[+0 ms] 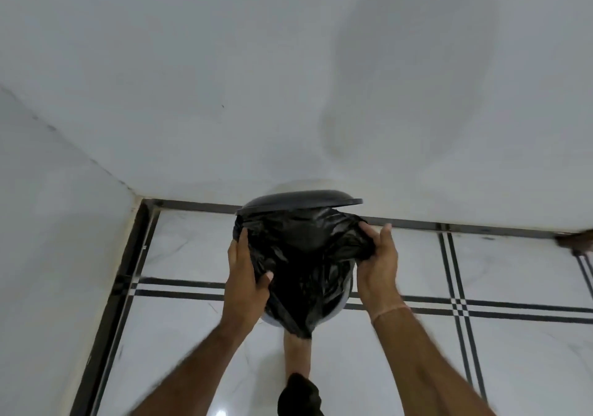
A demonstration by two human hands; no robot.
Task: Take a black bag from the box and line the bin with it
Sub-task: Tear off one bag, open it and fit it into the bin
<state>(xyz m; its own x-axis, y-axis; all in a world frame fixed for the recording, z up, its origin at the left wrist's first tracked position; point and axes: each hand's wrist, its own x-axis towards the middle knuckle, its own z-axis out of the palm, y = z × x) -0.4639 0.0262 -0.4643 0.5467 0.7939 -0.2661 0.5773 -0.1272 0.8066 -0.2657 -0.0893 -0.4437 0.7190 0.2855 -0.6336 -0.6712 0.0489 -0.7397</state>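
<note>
A black plastic bag (pixel 305 255) is spread over the mouth of a small bin (pixel 346 303) that stands on the floor against the wall. Only a pale strip of the bin's rim shows under the bag. The bin's dark lid (pixel 298 200) is raised behind the bag. My left hand (pixel 247 274) grips the bag's left edge, thumb pressed into the plastic. My right hand (pixel 378 261) holds a bunch of the bag's right edge. The box is not in view.
A white wall (pixel 288 78) rises behind the bin, with another wall (pixel 48 223) at the left forming a corner. The floor (pixel 481 261) is glossy white tile with black stripes. My foot (pixel 298 358) and a dark trouser leg show below the bin.
</note>
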